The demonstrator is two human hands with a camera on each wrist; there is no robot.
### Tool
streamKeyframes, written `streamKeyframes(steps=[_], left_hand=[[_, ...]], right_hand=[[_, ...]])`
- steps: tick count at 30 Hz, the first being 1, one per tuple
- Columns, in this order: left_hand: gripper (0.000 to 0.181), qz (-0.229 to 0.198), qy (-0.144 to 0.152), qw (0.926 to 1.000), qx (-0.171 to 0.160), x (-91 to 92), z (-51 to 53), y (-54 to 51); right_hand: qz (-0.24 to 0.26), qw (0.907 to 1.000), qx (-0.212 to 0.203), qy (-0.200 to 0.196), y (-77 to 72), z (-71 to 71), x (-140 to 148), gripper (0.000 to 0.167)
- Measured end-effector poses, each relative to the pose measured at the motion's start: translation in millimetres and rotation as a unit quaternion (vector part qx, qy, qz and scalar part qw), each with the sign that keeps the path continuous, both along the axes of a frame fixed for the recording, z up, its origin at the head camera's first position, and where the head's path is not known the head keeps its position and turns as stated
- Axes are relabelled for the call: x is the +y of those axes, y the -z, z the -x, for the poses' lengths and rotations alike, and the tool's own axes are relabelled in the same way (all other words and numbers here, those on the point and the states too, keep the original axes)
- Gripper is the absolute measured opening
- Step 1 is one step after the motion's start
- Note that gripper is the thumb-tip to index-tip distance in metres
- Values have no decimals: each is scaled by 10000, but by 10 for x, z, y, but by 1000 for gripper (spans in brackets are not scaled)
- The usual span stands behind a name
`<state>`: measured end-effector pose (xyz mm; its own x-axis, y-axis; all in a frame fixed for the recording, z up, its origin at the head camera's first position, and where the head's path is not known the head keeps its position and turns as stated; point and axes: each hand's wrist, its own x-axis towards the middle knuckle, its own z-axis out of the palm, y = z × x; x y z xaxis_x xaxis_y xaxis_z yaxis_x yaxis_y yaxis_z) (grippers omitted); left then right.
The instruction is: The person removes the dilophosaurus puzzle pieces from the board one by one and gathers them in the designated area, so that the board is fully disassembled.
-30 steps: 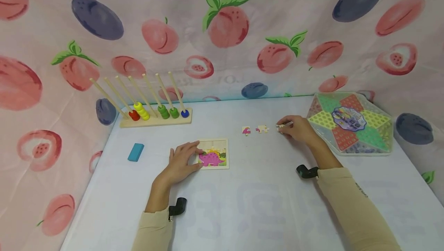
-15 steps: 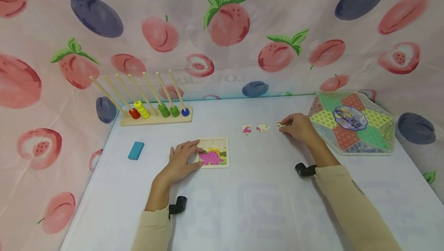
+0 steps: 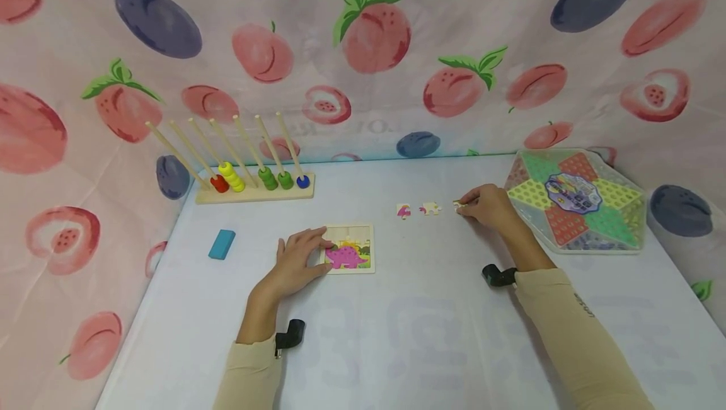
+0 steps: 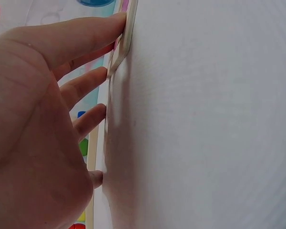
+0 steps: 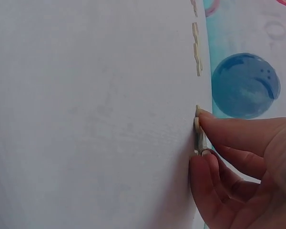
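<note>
Splayed left hand touches a puzzle board along its left edge, right hand pinching a piece, tabletop between

Bead rack, blue block, lidded box

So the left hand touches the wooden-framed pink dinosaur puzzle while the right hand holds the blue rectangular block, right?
Not quite: the head view shows the right hand pinching a small pale jigsaw piece, not the blue rectangular block. The rest holds.

Head view overlooks the table wrist views skim closely.
</note>
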<state>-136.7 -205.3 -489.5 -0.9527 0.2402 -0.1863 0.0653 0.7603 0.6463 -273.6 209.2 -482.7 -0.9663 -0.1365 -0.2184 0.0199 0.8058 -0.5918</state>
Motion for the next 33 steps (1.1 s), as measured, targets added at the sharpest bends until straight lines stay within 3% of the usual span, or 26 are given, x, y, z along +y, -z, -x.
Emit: streamKeyframes(steps=[18,26,33], left_hand=[[40,195,90,9998,26,3,13,-39],[45,410,202,9989,102,-36,72,-64],[44,279,283,9991,130,-63,122,-44]], right_hand=[[-151,9995,275,-58,18,-48,-36,21],[-84,9996,279,58,36,-53,-72,21],[-128,9978,643,76,-51,-87,-135,20]])
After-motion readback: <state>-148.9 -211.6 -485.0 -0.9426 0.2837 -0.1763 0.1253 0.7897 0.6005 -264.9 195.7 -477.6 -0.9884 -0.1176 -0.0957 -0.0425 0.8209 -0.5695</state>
